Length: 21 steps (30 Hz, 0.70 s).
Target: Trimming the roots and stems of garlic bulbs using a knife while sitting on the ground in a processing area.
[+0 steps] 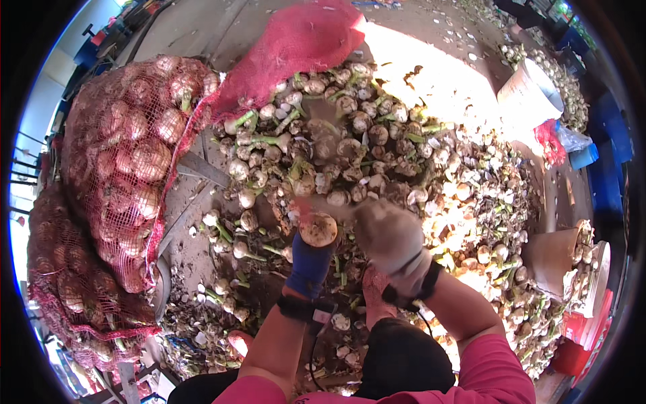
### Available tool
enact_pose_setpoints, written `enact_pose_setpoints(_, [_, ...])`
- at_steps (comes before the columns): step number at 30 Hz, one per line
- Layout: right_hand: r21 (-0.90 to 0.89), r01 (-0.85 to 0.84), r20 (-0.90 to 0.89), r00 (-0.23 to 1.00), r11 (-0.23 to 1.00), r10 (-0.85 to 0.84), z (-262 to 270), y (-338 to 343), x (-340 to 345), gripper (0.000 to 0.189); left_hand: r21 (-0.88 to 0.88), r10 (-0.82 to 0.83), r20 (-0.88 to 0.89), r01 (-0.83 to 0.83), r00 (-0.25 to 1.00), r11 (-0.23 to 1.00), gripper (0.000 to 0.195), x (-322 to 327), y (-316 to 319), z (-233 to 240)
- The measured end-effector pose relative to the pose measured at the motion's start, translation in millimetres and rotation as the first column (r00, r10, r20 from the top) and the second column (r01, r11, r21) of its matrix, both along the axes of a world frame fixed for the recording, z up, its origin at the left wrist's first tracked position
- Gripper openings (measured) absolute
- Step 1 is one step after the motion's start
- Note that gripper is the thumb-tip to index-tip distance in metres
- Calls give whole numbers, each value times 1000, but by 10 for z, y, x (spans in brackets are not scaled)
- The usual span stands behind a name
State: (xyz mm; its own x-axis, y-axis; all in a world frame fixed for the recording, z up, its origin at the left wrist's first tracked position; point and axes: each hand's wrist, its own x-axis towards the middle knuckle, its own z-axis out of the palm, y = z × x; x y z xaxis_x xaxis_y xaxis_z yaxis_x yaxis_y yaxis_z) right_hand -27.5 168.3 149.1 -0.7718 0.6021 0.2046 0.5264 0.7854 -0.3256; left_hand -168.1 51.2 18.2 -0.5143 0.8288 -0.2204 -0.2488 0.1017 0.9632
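My left hand (312, 260), in a blue glove, is closed around a round, pale-brown bulb that looks like garlic (318, 230). My right hand (391, 235), in a pale dirty glove, is blurred beside it with its fingers curled. A blurred, narrow thing with a reddish end (305, 206) reaches left from the right hand over the bulb; its kind is unclear. Below and around both hands lies a wide heap of bulbs (348, 146), some with green stems. Straps with small devices circle both wrists, and a dark cable hangs from each.
Red mesh sacks full of bulbs (121, 161) stand at the left. An emptier red mesh sack (298, 40) lies above the heap. At the right are a white bucket (530, 93), a tan bucket (550, 260) and red containers (580, 328). My knee (406, 353) is close below the right hand.
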Motion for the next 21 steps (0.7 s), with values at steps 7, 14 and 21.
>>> enact_pose_setpoints(7, [-7, -243, 44, 969, 970, 243, -284, -130, 50, 23, 46, -197, -229, 213, 953, 976, 23, -61, -388, -589])
enact_pose_setpoints(14, [-550, 308, -89, 903, 776, -421, -423, 200, 360, 21, 50, -358, -58, 361, 932, 931, 27, 294, -77, 191])
enact_pose_setpoints(21, [-501, 420, 20, 880, 756, -475, -507, 506, 505, 27, -382, -218, -790, -181, 573, 906, 37, -934, -60, -191])
